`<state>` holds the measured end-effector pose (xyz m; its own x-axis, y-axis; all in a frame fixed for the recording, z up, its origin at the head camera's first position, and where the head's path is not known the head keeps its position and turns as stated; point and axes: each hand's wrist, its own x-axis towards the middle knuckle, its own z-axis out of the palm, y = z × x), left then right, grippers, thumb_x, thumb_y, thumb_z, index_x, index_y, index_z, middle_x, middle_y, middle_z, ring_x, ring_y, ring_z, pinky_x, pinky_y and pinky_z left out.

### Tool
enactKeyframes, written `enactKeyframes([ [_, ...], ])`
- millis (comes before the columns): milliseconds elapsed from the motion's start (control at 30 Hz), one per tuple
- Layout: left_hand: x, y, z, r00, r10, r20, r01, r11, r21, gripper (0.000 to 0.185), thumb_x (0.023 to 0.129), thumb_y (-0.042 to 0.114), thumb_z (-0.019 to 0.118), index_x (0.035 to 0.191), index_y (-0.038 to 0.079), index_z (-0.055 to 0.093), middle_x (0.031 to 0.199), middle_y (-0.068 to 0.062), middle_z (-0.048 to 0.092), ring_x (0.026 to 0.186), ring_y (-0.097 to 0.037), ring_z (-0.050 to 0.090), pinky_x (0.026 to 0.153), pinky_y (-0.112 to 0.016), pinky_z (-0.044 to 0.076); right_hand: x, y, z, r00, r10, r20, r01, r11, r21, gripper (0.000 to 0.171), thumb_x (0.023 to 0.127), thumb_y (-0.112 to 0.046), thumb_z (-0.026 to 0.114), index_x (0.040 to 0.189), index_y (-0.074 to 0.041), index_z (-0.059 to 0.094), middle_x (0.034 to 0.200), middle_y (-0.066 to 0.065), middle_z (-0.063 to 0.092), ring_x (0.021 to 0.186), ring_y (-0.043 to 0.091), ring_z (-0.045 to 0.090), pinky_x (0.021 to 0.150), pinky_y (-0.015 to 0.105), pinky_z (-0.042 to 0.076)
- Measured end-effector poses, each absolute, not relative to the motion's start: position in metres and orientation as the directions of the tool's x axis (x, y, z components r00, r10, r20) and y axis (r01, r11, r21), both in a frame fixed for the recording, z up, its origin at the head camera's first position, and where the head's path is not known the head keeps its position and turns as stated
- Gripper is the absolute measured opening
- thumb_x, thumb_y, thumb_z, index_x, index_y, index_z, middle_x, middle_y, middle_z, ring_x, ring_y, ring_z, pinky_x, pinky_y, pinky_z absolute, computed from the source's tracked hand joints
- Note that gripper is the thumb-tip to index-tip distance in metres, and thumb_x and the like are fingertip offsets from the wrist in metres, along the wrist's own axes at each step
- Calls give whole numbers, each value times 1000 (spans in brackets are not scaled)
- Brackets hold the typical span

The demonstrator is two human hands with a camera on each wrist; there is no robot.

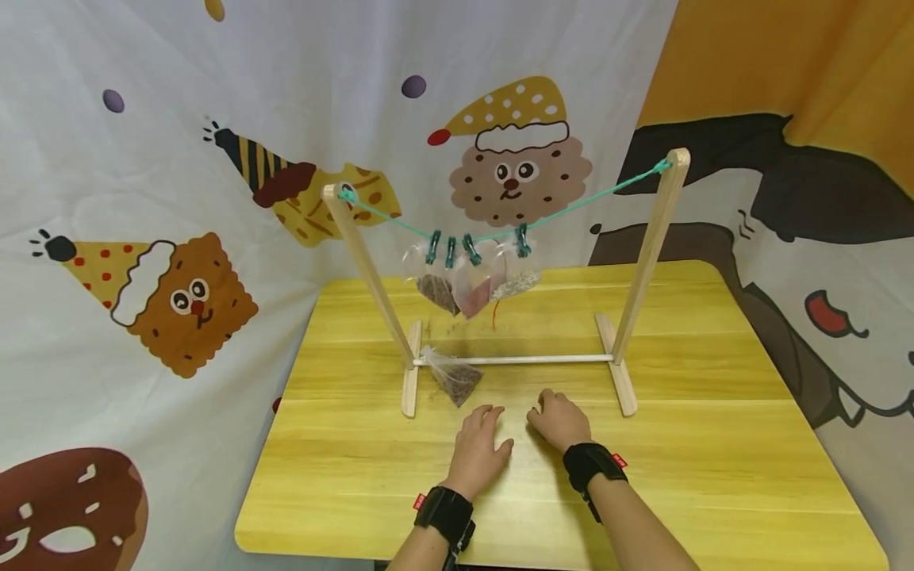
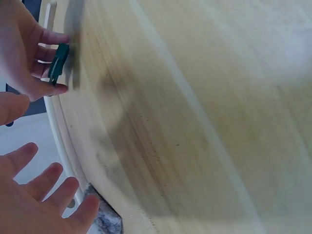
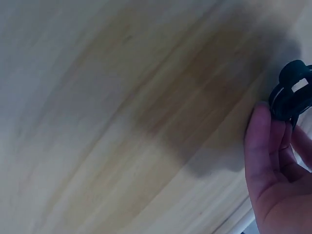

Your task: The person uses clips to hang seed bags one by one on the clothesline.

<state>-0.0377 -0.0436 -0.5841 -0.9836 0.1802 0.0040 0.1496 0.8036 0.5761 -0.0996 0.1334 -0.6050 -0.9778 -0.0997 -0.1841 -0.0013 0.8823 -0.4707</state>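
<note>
**Cartoon curtains, a yellow desk and a small drying rack**

Printed curtains (image 1: 178, 159) with biscuit characters in party hats hang behind a yellow wooden desk (image 1: 714, 444). On the desk stands a wooden rack (image 1: 514, 359), with a green cord (image 1: 593, 198) strung between its two posts. Three small clear bags (image 1: 471, 281) hang from the cord by green pegs (image 1: 451, 250). A fourth bag (image 1: 454, 377), holding dark grains, lies on the desk at the rack's left foot. Both hands rest close together on the desk, just in front of the rack. The left hand (image 1: 477, 448) lies flat, fingers spread, near the loose bag. The right hand (image 1: 560, 420) is curled; the left wrist view shows it pinching a green peg (image 2: 58, 63).
</note>
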Motion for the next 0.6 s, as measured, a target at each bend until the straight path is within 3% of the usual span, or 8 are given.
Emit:
enactKeyframes([
  [133,-40,-43,-581,-983,185,10,158,811,564,54,84,36,59,133,21,41,133,-2,36,121,-22,34,94,-43,32,-101,131,-599,-976,-90,-198,33,838,-545,33,84,-36,50,97,-9,62,90,8,54,74,21,54,67,38,45],
  [400,-44,-43,-575,-980,187,64,190,804,564,54,83,38,60,131,20,42,129,-2,40,118,-22,37,92,-43,35,-96,119,-571,-977,-52,-207,128,634,-763,31,89,-34,49,104,-11,64,105,8,55,87,21,54,75,39,44],
  [500,-45,-42,-573,-979,173,104,202,796,571,54,83,40,60,130,20,43,127,-1,43,117,-21,39,91,-42,36,-92,115,-563,-979,-52,-198,138,548,-825,31,90,-34,49,104,-11,64,110,8,55,88,21,56,75,38,45],
  [600,-48,-42,-569,-975,149,165,218,787,577,55,82,42,61,129,19,43,125,-1,45,116,-20,41,91,-40,37,-91,110,-557,-978,-44,-203,162,449,-879,31,90,-35,49,100,-10,66,104,7,58,81,18,58,71,35,48],
])
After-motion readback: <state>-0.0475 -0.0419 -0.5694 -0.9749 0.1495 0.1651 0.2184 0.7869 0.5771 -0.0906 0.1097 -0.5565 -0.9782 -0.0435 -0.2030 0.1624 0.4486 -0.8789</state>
